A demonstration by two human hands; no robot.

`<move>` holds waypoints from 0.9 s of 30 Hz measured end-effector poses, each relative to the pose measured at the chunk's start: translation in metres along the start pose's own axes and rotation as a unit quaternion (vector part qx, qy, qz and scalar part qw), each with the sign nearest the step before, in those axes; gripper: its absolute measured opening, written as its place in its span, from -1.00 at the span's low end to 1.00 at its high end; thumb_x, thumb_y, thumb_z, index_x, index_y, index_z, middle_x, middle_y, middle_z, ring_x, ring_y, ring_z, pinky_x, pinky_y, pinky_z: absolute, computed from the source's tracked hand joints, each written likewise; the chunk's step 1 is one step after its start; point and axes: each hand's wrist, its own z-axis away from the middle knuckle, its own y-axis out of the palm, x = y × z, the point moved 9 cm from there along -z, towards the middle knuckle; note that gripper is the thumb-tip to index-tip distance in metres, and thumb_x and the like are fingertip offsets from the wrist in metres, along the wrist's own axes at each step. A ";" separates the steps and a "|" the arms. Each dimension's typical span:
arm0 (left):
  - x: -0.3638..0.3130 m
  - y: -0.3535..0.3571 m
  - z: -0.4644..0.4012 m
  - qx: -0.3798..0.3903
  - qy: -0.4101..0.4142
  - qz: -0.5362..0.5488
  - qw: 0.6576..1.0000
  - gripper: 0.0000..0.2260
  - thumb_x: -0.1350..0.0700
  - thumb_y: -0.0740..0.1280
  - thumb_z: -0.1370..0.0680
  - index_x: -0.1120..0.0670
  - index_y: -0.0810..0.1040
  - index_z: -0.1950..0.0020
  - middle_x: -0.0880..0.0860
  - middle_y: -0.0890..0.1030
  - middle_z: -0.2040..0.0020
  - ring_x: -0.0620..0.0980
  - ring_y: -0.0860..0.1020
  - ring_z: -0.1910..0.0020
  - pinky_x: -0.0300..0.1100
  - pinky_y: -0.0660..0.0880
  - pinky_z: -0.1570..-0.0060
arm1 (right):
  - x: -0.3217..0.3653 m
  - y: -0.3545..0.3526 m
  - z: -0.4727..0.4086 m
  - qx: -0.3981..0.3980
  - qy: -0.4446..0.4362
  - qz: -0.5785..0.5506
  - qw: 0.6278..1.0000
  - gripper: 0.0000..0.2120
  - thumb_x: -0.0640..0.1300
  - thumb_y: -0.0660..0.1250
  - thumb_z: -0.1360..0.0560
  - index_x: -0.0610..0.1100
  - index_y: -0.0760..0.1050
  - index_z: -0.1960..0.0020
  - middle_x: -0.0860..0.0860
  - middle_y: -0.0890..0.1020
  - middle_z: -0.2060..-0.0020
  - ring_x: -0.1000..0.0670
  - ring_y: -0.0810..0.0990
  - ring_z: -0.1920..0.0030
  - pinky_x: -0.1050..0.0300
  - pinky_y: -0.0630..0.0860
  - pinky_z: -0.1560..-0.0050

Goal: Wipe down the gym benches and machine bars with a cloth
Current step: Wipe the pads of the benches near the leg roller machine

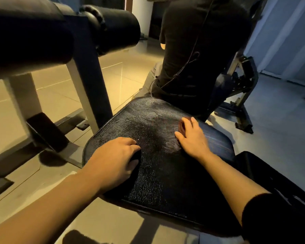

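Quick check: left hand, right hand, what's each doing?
Left hand: curled on the seat pad, apparently gripping something dark, perhaps a cloth.
Right hand: open, flat on the pad, holding nothing.

Glossy tiled floor (56,95), blue curtain (285,32), dim warm light

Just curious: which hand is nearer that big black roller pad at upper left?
Left. The left hand rests on the seat's near-left part, below the roller pad. The right hand lies flat farther right on the seat.
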 end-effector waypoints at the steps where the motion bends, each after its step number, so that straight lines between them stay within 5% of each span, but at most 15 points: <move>1: 0.003 -0.002 0.003 0.000 -0.006 0.000 1.000 -0.67 -0.02 0.30 -0.56 0.01 0.53 -0.31 -0.05 0.49 -0.32 -0.01 0.42 -0.32 -0.11 0.41 -0.26 | 0.018 0.011 -0.009 0.010 -0.019 0.002 1.000 -0.44 0.09 0.17 -0.62 -0.03 0.12 -0.56 -0.14 -0.01 -0.58 -0.18 0.03 -0.55 -0.07 0.08 -0.51; 8: 0.011 -0.015 0.023 0.013 -0.048 -0.022 0.999 -0.65 0.02 0.38 -0.51 0.03 0.56 -0.29 -0.01 0.54 -0.28 0.02 0.51 -0.25 -0.13 0.46 -0.20 | 0.136 0.050 0.036 0.064 -0.271 0.030 0.960 -0.52 0.01 0.04 -0.67 -0.10 0.17 -0.56 -0.14 -0.05 -0.58 -0.13 -0.02 -0.56 -0.02 0.04 -0.54; 11: 0.019 -0.018 0.028 0.033 -0.058 -0.031 0.997 -0.58 -0.07 0.24 -0.59 -0.06 0.37 -0.45 -0.11 0.35 -0.42 -0.10 0.32 -0.39 -0.21 0.30 -0.34 | 0.088 0.035 0.006 0.046 -0.221 0.012 0.974 -0.58 0.01 0.06 -0.66 0.05 0.27 -0.52 -0.07 0.03 -0.58 -0.12 0.14 -0.52 -0.06 0.21 -0.47; 14: 0.027 -0.022 0.035 0.037 -0.060 -0.050 0.996 -0.56 -0.09 0.20 -0.60 -0.09 0.30 -0.48 -0.14 0.29 -0.45 -0.14 0.26 -0.41 -0.25 0.25 -0.35 | 0.061 0.032 -0.041 0.036 -0.093 0.019 0.995 -0.59 -0.02 0.06 -0.67 -0.03 0.28 -0.50 -0.19 0.06 -0.56 -0.17 0.10 -0.54 -0.03 0.20 -0.46; 18: 0.032 -0.022 0.044 0.046 -0.077 -0.060 0.994 -0.54 -0.09 0.19 -0.61 -0.10 0.25 -0.50 -0.13 0.27 -0.47 -0.13 0.24 -0.42 -0.21 0.27 -0.38 | 0.150 0.053 -0.020 0.065 -0.194 -0.036 0.978 -0.60 -0.06 0.10 -0.66 -0.11 0.32 -0.48 -0.18 0.12 -0.54 -0.16 0.15 -0.51 0.07 0.18 -0.42; 22: 0.028 -0.021 0.056 0.049 -0.094 -0.059 0.993 -0.57 -0.09 0.20 -0.60 -0.13 0.29 -0.47 -0.12 0.32 -0.44 -0.13 0.29 -0.38 -0.17 0.32 -0.36 | 0.200 0.068 0.060 0.110 -0.364 -0.026 0.924 -0.57 -0.04 0.11 -0.66 -0.02 0.27 -0.52 -0.09 0.08 -0.57 -0.09 0.11 -0.53 0.03 0.14 -0.51; 24: 0.027 -0.022 0.063 0.050 -0.105 -0.058 0.991 -0.58 -0.09 0.22 -0.59 -0.09 0.33 -0.44 -0.09 0.34 -0.41 -0.09 0.32 -0.36 -0.12 0.36 -0.33 | 0.186 0.058 0.059 0.114 -0.372 -0.039 0.920 -0.58 -0.07 0.13 -0.65 0.03 0.31 -0.50 -0.06 0.11 -0.56 -0.08 0.18 -0.51 0.04 0.20 -0.48; 27: 0.026 -0.023 0.074 0.045 -0.114 -0.064 0.990 -0.57 -0.09 0.22 -0.59 -0.06 0.32 -0.45 -0.05 0.31 -0.44 -0.04 0.29 -0.40 -0.07 0.35 -0.34 | 0.164 0.053 0.014 0.088 -0.274 -0.011 0.958 -0.60 -0.08 0.13 -0.65 0.05 0.33 -0.49 -0.05 0.14 -0.55 -0.10 0.23 -0.48 0.07 0.22 -0.41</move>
